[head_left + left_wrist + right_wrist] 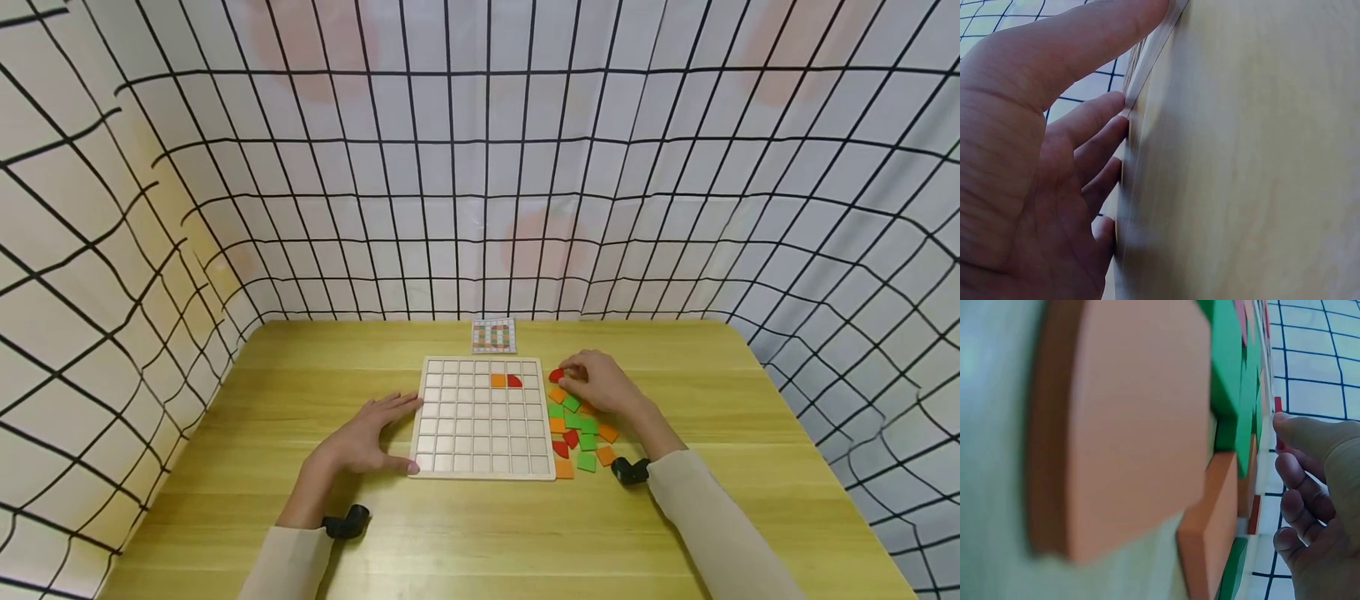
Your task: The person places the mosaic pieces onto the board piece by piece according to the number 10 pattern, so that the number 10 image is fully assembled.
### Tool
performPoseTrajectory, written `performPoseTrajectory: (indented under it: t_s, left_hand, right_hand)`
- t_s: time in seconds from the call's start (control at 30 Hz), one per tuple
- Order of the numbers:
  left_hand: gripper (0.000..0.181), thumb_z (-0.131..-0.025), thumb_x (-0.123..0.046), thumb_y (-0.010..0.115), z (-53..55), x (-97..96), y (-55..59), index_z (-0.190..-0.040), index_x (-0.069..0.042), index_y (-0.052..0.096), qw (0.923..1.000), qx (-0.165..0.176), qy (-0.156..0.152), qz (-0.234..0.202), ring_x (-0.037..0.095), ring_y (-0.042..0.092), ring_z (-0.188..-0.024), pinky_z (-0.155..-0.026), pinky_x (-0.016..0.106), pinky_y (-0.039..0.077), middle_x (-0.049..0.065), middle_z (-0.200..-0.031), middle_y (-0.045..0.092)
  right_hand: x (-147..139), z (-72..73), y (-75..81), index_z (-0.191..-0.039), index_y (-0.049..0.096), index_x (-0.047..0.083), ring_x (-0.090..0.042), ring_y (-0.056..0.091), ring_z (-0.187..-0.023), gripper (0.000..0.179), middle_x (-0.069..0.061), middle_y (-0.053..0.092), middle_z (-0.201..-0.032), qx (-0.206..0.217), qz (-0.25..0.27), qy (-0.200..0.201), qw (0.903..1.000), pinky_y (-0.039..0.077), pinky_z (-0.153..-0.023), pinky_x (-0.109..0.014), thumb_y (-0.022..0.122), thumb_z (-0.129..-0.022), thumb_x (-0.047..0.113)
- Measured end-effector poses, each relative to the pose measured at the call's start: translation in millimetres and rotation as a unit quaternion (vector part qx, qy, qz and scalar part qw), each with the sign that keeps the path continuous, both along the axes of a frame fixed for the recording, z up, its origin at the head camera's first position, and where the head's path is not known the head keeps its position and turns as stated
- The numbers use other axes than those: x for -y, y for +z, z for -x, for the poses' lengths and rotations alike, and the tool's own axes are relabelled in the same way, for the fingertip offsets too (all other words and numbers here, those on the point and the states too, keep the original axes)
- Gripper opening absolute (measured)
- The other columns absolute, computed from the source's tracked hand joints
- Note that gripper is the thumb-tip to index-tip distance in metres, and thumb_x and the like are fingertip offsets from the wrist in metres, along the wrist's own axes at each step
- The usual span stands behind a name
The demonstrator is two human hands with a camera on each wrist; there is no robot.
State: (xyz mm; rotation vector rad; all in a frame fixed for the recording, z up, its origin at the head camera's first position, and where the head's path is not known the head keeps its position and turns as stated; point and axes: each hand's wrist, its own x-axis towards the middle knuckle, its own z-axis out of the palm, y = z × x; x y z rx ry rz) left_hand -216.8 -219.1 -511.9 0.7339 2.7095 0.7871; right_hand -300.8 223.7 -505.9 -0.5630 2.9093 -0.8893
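Note:
A pale wooden grid board (480,410) lies on the table. An orange square tile (498,381) and a red quarter-round tile (514,381) sit side by side in its upper right cells. My left hand (372,433) rests along the board's left edge, fingers spread and thumb at the near corner; in the left wrist view its fingertips (1124,100) touch the edge. Beyond the board's right side, my right hand (602,382) pinches another red tile (556,376) with rounded edge between thumb and fingers. The right wrist view shows only a sliver of that red tile (1278,404).
Several loose green tiles (587,461), orange tiles (605,456) and red tiles (572,438) lie scattered right of the board, some overlapping. A small pattern card (493,336) lies behind the board. A white cloth with black grid lines (465,167) surrounds the table's back and sides.

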Motion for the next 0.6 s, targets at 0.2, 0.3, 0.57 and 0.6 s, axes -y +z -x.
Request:
performPoseTrajectory:
  t_s: [0.2,0.3,0.57,0.6]
  left_hand:
    - [0.105,-0.075,-0.057,0.087,-0.4,-0.7,-0.2,-0.161,-0.022,0.038,1.0,-0.003,0.0,-0.003,0.037,0.02,-0.159,-0.129,0.063,0.009,0.002,-0.17,0.031]
    - [0.105,-0.075,-0.057,0.086,-0.6,-0.9,-0.6,-0.161,-0.021,0.038,1.0,-0.003,-0.002,-0.003,0.038,0.021,-0.158,-0.129,0.064,0.009,0.004,-0.17,0.031]
    - [0.105,-0.075,-0.056,0.087,-0.3,-1.4,0.4,-0.161,-0.019,0.039,1.0,0.0,0.0,-0.006,0.039,0.02,-0.158,-0.128,0.064,0.009,0.005,-0.17,0.031]
    - [0.105,-0.075,-0.056,0.087,-0.3,-1.4,0.4,-0.161,-0.019,0.039,1.0,0.001,0.0,-0.006,0.038,0.02,-0.159,-0.129,0.064,0.008,0.005,-0.17,0.031]
  right_hand:
    - [10,-3.5,5.1,-0.122,0.074,0.009,-0.021,0.054,-0.09,0.03,-0.002,0.067,-0.101,-0.009,0.011,-0.001,0.9999,0.048,-0.079,-0.035,0.072,-0.098,0.027]
    - [17,-4.5,7.4,-0.12,0.075,0.011,-0.022,0.054,-0.091,0.028,-0.001,0.066,-0.099,-0.007,0.017,-0.001,0.9998,0.048,-0.079,-0.035,0.072,-0.098,0.028]
    - [43,-1.6,10.1,-0.119,0.075,0.011,-0.021,0.054,-0.091,0.026,0.0,0.065,-0.097,-0.008,0.035,0.019,0.9992,0.048,-0.079,-0.035,0.074,-0.097,0.025]
    - [47,-1.6,10.5,-0.119,0.075,0.011,-0.021,0.054,-0.09,0.026,0.0,0.065,-0.097,-0.007,0.038,0.021,0.999,0.048,-0.078,-0.034,0.073,-0.097,0.024]
